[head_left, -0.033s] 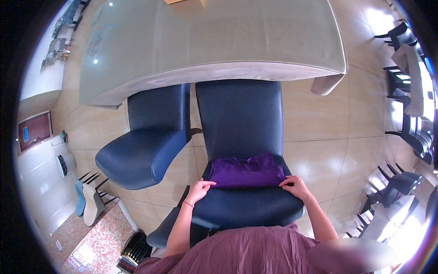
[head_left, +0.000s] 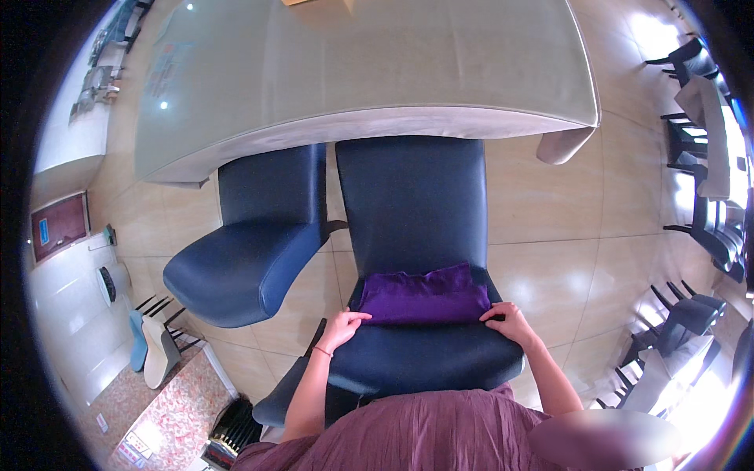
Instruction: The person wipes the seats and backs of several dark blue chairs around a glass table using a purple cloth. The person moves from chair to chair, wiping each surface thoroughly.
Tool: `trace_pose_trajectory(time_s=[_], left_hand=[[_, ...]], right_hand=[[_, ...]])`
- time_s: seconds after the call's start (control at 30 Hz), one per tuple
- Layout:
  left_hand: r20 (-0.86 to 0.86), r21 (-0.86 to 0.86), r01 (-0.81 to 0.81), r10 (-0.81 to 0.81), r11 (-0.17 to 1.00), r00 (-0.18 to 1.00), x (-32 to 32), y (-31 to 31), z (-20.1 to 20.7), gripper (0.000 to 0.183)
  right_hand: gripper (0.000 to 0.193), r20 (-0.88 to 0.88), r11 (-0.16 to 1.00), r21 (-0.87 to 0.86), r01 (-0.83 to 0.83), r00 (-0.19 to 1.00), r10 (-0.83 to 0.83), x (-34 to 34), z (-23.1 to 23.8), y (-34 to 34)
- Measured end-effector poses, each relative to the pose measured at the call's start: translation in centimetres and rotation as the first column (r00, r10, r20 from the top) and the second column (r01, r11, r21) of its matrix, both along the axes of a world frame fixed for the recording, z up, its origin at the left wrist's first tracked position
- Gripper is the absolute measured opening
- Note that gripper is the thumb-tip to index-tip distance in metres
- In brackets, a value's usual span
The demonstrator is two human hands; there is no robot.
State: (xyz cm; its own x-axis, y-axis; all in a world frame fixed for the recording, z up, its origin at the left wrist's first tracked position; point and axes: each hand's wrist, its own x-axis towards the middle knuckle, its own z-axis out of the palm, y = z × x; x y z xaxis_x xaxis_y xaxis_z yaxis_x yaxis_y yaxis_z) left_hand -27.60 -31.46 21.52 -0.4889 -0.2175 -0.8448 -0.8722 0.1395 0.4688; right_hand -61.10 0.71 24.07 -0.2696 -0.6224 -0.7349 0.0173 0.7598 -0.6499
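A purple cloth, folded into a wide strip, lies across a dark blue padded chair, where its two cushioned parts meet. Its far edge is uneven, and its near edge runs fairly straight. At the cloth's near left corner, my left hand is closed in a pinch on the fabric. My right hand pinches the near right corner in the same way. Both hands rest close to the chair's surface, with the cloth stretched between them.
A large table with a pale cover stands beyond the chair. Another dark blue chair is on the left. Dark chairs and covered tables line the right side. Tiled floor shows between them. A speckled counter is at lower left.
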Motion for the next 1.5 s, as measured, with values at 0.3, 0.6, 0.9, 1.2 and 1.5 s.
trace_pose_trajectory(time_s=[0.3, 0.6, 0.9, 1.2, 1.5], left_hand=[[-0.198, -0.074, -0.083, 0.067, 0.994, 0.978, -15.5, -11.8, -4.2, 0.027], [-0.613, -0.386, -0.387, 0.08, 0.837, 0.786, -28.3, -23.1, -6.5, 0.023], [-0.473, -0.377, -0.349, 0.146, 0.858, 0.869, -18.3, -11.7, -15.4, 0.023], [-0.347, -0.77, -0.063, -0.334, 0.635, 0.877, -19.6, -6.3, -14.1, 0.038], [-0.178, -0.89, 0.025, -0.398, 0.455, 0.9, -28.5, -11.1, -19.7, 0.06]], right_hand=[[0.015, -0.378, 0.998, -0.022, 0.054, 0.924, -0.059, -8.0, -6.6, -11.4], [0.034, -0.568, 0.943, -0.275, 0.185, 0.761, -0.315, -20.7, -8.5, -24.8], [0.039, -0.419, 0.994, 0.105, -0.044, 0.904, 0.084, -14.1, -17.9, -18.8], [0.048, -0.806, 0.981, -0.025, -0.191, 0.585, 0.093, -7.9, -16.6, -19.7], [0.061, -0.887, 0.957, -0.025, -0.289, 0.447, 0.112, -8.1, -22.7, -29.0]])
